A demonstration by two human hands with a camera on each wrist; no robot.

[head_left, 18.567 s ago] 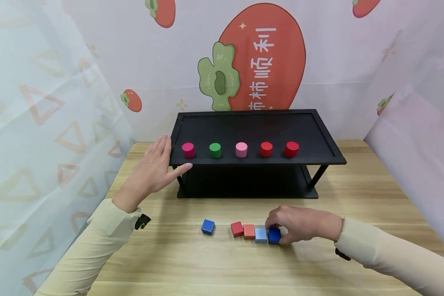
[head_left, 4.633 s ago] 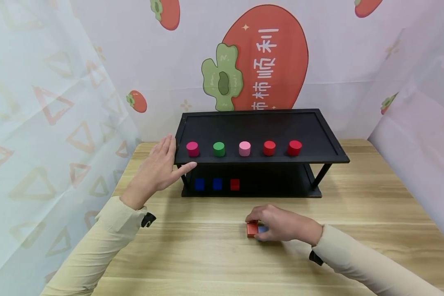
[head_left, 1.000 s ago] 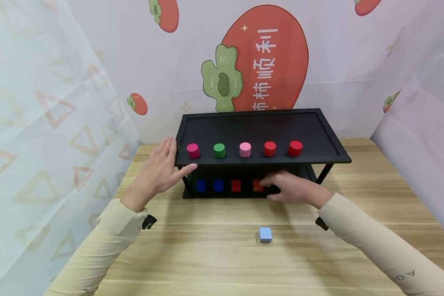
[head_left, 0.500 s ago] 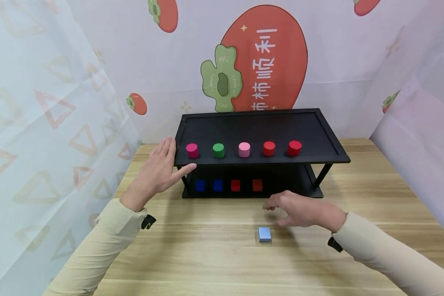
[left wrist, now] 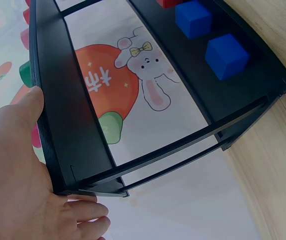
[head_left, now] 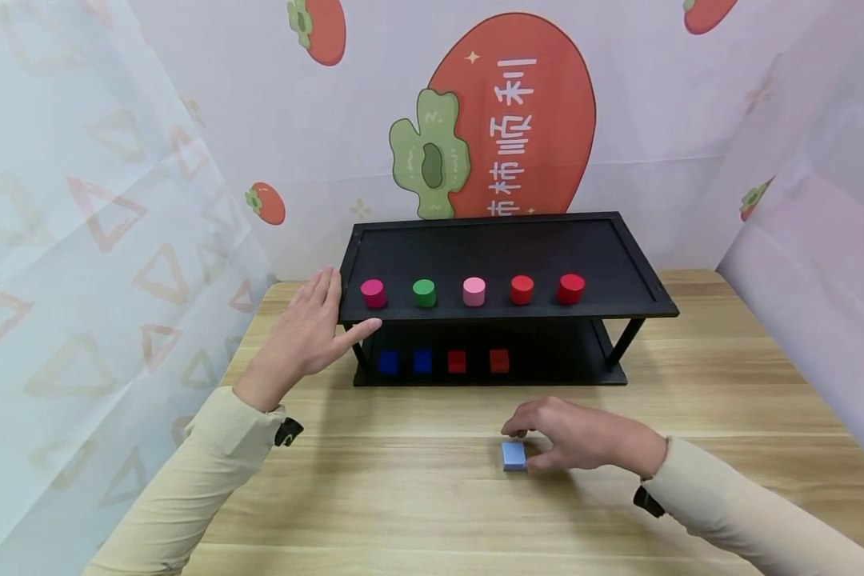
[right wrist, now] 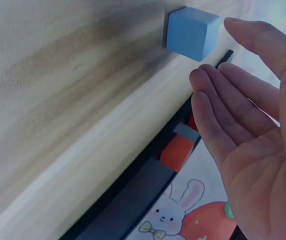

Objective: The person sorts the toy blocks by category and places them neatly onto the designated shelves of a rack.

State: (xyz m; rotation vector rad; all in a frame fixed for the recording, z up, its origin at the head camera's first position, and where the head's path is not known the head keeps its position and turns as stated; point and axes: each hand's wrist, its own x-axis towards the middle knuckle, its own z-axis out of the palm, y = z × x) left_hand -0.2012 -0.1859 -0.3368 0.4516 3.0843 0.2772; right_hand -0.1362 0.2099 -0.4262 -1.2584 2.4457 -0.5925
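My right hand (head_left: pixel 579 436) hovers at the light blue cube (head_left: pixel 514 456) on the wooden table, thumb and fingers spread apart around it. In the right wrist view a gap shows between the thumb and the light blue cube (right wrist: pixel 193 32). My left hand (head_left: pixel 298 336) lies against the left end of the black two-tier shelf (head_left: pixel 490 248), fingers straight along its side and thumb at the front edge. On the lower tier stand two blue cubes (head_left: pixel 422 362), a red cube (head_left: pixel 457 362) and an orange-red cube (head_left: pixel 499 361), spaced in a row.
Along the front of the upper tier stand several cylinders: a magenta cylinder (head_left: pixel 374 294), a green cylinder (head_left: pixel 424 293), a pink cylinder (head_left: pixel 474 292) and two red ones. White printed cloth (head_left: pixel 317 160) walls the table at the back and sides.
Cubes from the table row now stand on the lower tier. In the last second my right hand left the orange-red cube there and came back to the light blue one. My left hand stayed put.
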